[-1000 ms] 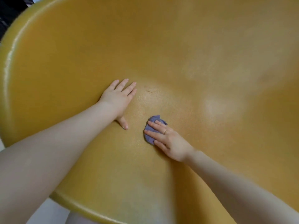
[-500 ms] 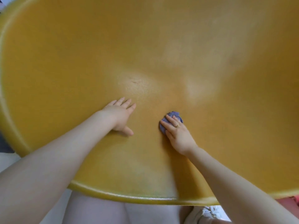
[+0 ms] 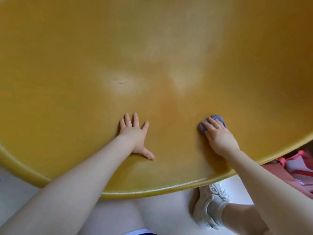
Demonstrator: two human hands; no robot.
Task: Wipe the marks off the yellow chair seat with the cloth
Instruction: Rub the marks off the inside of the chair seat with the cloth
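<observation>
Yellow chair seat [image 3: 169, 48] filled nearly the whole frame. Left hand [image 3: 133, 133] lay flat at lower centre, fingers spread, gripping nothing, bracing the shell. Right hand [image 3: 218, 134], lower right, pressed straight fingers on the bunched purple cloth [image 3: 218, 118]. A small dark mark [image 3: 121, 81] sat left of centre, possibly a scratch. Best worked with firm overlapping strokes toward that mark, left palm steadying.
</observation>
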